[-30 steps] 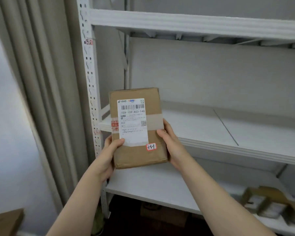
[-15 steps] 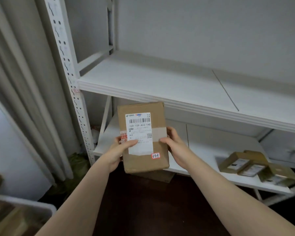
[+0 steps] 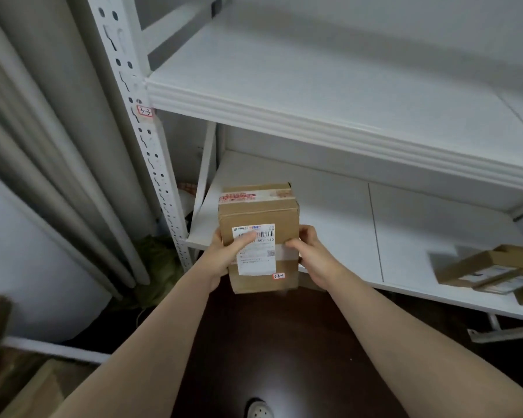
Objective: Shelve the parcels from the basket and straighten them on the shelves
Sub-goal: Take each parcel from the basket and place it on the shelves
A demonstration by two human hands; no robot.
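Before a white metal rack, with a grey curtain point(image 3: 58, 146) at left and a dark floor point(image 3: 269, 342) below, two shelves show: the upper shelf point(image 3: 314, 86) and the lower shelf point(image 3: 344, 230), which carries flat parcels point(image 3: 489, 270) at its right end. At lower left the basket point(image 3: 55, 349) shows a white rim, with brown cardboard inside. Both hands grasp the brown parcel point(image 3: 254, 212) by its sides, left hand point(image 3: 224, 254) and right hand point(image 3: 314, 257), in front of the lower shelf's left end. Its shipping label point(image 3: 257, 257) reads "A03-140" under a barcode. A tag point(image 3: 145, 111) on the rack's upright post point(image 3: 160, 176) reads "3-3".
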